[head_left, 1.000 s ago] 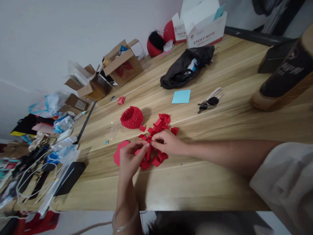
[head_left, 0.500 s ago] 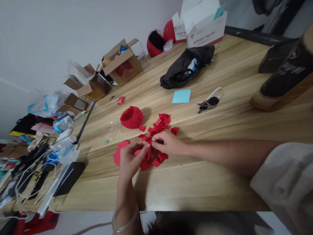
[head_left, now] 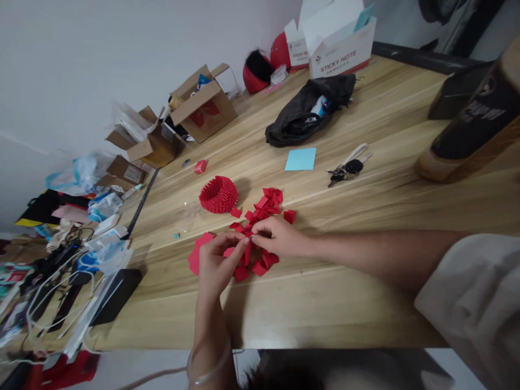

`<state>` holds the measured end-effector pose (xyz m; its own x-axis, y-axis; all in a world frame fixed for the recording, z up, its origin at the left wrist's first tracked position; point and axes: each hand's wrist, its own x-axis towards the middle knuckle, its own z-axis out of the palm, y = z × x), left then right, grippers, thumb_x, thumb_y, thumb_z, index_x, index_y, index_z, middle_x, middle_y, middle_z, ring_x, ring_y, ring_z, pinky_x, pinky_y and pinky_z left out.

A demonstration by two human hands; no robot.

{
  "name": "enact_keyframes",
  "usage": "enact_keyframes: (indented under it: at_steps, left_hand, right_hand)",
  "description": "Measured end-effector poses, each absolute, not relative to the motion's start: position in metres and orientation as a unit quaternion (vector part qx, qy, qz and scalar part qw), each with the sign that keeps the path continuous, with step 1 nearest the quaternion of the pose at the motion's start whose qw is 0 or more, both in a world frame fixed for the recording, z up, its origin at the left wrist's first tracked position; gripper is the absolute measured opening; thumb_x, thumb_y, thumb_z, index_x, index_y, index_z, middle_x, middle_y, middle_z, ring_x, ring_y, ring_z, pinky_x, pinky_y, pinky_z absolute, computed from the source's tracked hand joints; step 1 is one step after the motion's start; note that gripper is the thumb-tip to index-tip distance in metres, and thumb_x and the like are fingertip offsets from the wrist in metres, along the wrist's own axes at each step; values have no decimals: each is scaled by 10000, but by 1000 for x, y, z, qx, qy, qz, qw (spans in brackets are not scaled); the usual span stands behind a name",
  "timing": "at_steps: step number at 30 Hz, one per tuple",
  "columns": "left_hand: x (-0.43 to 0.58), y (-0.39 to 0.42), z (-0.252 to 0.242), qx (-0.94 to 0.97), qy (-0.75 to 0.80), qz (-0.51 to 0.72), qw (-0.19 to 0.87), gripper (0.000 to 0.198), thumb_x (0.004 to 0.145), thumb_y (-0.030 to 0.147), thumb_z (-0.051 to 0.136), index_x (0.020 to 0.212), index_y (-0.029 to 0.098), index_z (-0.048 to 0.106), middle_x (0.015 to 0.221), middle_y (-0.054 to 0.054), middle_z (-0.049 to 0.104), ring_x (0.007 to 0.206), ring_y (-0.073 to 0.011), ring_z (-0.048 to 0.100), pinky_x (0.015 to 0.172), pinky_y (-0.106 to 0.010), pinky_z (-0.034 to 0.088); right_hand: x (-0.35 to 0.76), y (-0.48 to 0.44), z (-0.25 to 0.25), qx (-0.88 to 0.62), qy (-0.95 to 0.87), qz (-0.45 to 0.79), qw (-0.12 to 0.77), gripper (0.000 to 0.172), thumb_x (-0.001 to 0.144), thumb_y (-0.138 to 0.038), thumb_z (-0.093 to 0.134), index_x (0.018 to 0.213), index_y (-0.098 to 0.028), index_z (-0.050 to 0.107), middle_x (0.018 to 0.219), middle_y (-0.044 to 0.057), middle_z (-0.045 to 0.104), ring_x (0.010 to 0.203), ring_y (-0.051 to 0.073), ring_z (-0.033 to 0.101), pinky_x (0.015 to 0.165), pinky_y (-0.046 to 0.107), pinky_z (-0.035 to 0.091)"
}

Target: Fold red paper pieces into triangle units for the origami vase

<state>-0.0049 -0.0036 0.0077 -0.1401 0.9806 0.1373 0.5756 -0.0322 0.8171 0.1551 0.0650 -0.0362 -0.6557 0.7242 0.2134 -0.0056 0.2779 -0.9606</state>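
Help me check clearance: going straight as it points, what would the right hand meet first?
Most likely the left hand, directly ahead past the red paper piece seemingly held between the fingertips, though depth is unclear.

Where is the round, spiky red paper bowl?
In the head view, the bowl is left of centre, beyond the left hand, by a small red paper piece.

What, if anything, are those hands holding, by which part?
Left hand and right hand pinch a small red paper piece; by which part, I can't tell.
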Motion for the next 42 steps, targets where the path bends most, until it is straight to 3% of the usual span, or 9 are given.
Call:
enact_keyframes:
  at_steps: [11,21,42]
  left_hand:
    - [-4,-3,7,598,648,401,247,162,724,308,739,776,156,718,742,-47,718,667,-151,671,625,-235,562]
    - [-9,0,3,601,654,388,244,190,757,321,715,836,148,718,766,-51,723,699,-153,676,668,-235,555]
    - [-10,0,2,590,662,384,258,199,760,329,714,836,145,716,760,-41,719,699,-145,670,676,-230,547]
  right_hand:
    - [155,65,-37,-247,-732,541,332,272,824,-120,526,561,-148,463,517,-57,403,514,68,352,501,224,243]
    - [155,64,-36,-250,-735,543,321,216,852,-163,540,642,-129,575,594,-5,568,552,79,448,525,217,306]
    - [155,64,-36,-251,-742,533,318,219,845,-153,549,633,-121,594,591,6,604,535,75,471,516,209,309]
